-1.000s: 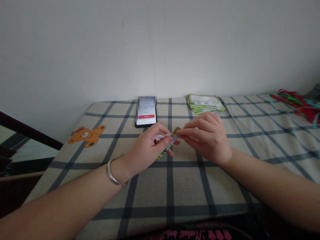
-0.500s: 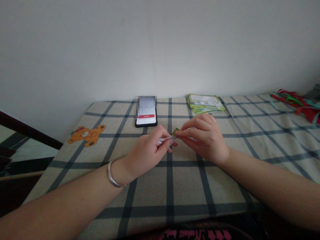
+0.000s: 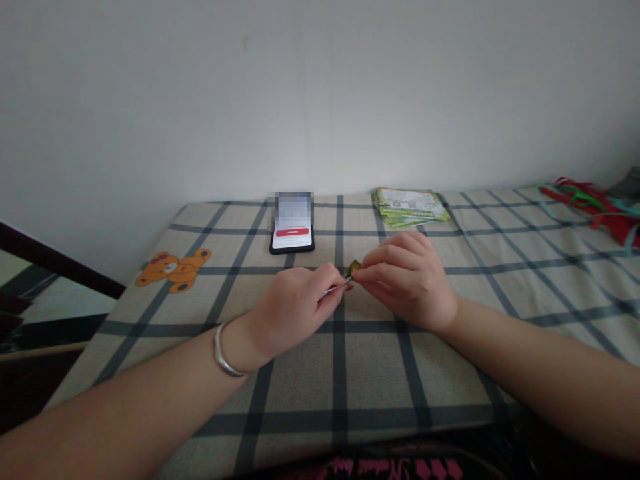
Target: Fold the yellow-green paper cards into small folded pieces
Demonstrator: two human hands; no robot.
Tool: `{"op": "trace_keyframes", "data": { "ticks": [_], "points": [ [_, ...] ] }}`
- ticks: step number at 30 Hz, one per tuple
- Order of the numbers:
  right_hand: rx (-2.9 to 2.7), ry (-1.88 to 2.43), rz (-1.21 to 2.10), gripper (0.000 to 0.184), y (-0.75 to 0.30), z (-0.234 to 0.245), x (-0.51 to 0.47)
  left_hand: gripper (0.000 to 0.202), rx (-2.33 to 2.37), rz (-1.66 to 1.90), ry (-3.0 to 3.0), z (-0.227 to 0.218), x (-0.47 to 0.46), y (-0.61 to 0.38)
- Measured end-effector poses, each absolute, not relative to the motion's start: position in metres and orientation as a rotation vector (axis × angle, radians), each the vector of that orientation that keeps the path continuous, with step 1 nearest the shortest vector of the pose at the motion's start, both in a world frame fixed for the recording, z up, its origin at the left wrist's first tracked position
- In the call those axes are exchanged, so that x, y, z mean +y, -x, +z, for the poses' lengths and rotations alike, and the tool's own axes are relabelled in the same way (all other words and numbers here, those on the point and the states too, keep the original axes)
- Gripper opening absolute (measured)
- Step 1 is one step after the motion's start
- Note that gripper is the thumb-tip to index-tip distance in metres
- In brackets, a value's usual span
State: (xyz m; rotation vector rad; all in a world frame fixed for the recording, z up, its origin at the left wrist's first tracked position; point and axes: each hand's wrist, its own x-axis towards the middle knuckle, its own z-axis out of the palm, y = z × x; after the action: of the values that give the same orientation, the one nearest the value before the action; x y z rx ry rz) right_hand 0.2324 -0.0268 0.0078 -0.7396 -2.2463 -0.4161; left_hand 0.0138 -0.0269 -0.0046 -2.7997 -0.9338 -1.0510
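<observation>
A thin green-and-white piece of paper point(image 3: 354, 268) is pinched in narrowed fingers — by the left hand point(image 3: 299, 300) at 8 o'clock, the right hand point(image 3: 409, 280) at 3 o'clock — a black-cased rectangular phone point(image 3: 293, 240) is positioned at 10 o'clock

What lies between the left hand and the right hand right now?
In the head view, a thin piece of paper, its olive-green corner showing, lies between the left hand and right hand, pinched in both.
</observation>
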Motion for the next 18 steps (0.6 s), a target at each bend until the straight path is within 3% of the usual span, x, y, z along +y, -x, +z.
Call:
{"op": "trace_keyframes", "data": {
  "ticks": [8,18],
  "points": [
    [-2.286,0.724,-0.46,0.006,-0.2309,0.0067,-0.0257,0.025,-0.799,-0.94,2.674,-0.0022,-0.0261,-0.0147],
    [-2.279,0.732,-0.499,0.008,-0.2355,0.0085,-0.0234,0.027,-0.788,-0.856,2.606,-0.0037,-0.0259,-0.0135]
  ]
}}
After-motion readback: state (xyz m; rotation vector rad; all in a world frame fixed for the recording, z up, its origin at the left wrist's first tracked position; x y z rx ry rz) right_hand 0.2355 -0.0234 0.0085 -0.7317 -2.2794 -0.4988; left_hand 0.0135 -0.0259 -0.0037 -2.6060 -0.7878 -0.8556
